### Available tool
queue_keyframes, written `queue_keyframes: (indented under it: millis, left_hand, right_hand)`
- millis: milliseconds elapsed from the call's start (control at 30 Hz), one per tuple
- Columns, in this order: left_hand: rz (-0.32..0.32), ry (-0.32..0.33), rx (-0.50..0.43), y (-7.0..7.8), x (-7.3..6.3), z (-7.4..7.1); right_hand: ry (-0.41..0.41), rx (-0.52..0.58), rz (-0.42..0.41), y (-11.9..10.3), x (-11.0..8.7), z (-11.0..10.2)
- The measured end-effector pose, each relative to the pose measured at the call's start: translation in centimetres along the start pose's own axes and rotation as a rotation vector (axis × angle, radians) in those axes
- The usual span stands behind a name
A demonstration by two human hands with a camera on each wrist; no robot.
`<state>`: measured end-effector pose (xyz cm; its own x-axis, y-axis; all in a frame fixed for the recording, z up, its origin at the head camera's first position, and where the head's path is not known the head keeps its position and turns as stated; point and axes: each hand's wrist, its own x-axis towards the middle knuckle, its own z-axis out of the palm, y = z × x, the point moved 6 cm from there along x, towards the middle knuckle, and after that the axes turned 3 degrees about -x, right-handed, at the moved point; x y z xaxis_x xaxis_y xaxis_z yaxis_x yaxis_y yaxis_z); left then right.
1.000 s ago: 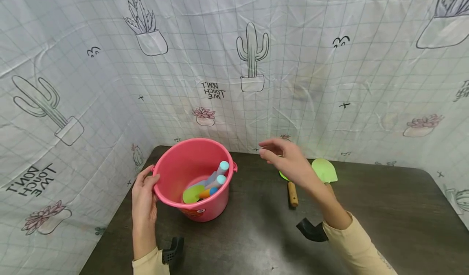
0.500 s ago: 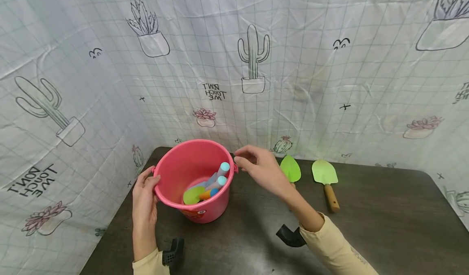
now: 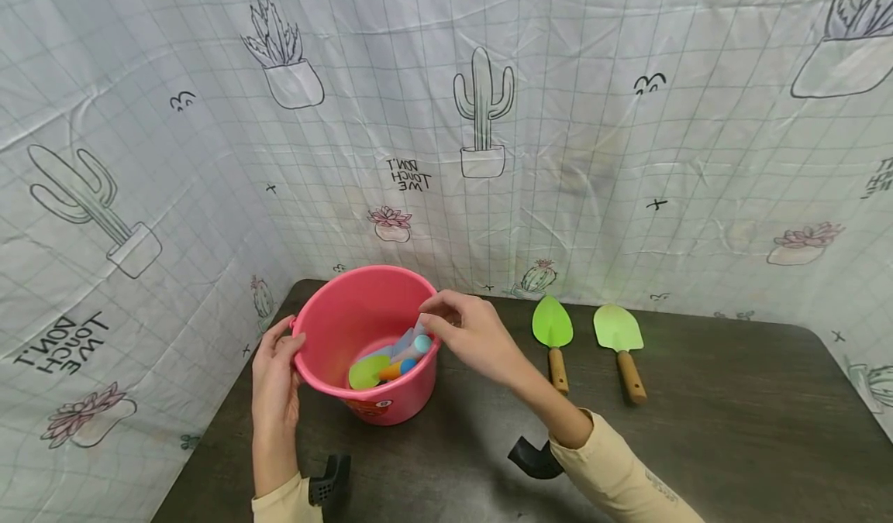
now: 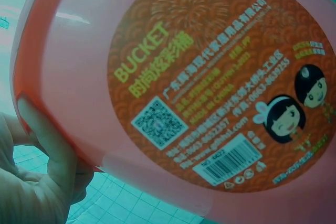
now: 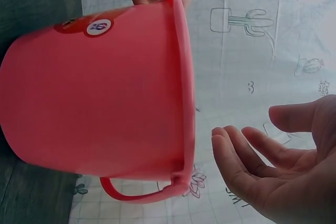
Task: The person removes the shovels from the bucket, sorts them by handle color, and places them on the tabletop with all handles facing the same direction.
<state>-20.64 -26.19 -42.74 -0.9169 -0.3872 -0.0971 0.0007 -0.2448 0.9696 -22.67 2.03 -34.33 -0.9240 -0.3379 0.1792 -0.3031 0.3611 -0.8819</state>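
A pink bucket (image 3: 410, 399) stands tilted slightly toward me on the dark table. My left hand (image 3: 274, 380) grips its rim at the left, with the thumb over the edge; in the left wrist view that hand (image 4: 44, 166) pinches the rim beside the round label (image 4: 220, 82). My right hand (image 3: 476, 337) hovers over the bucket's right rim, thumb and fingers apart and holding nothing in the right wrist view. Inside lie several hand tools: a handle with a cyan end (image 3: 422, 344), a yellow-green blade (image 3: 368, 371) and an orange handle with a blue end (image 3: 398, 368). My right fingertips hide another cyan-ended handle's top.
Right of the bucket lie a bright green trowel (image 3: 552, 321) and a paler green trowel (image 3: 618, 328), both with wooden handles. A patterned cloth (image 3: 593, 159) hangs behind the table (image 3: 732, 430). The bucket's handle (image 5: 136, 198) hangs down its side.
My right hand has moved left from near the trowels to above the bucket's right rim, uncovering both trowels. My left hand stays on the rim, and the bucket has barely moved.
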Motion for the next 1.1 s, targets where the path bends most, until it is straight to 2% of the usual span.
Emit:
queue_keyframes:
  millis: [500,1100]
  left_hand:
    - [-0.001,0.005,0.004,0.1,-0.1,0.0]
    - [-0.001,0.004,-0.006,0.0,0.0,0.0]
  right_hand:
    - [-0.049,-0.038,-0.041,-0.1,0.1,1.4]
    - [-0.069,-0.041,-0.036,0.0,0.0,2.1]
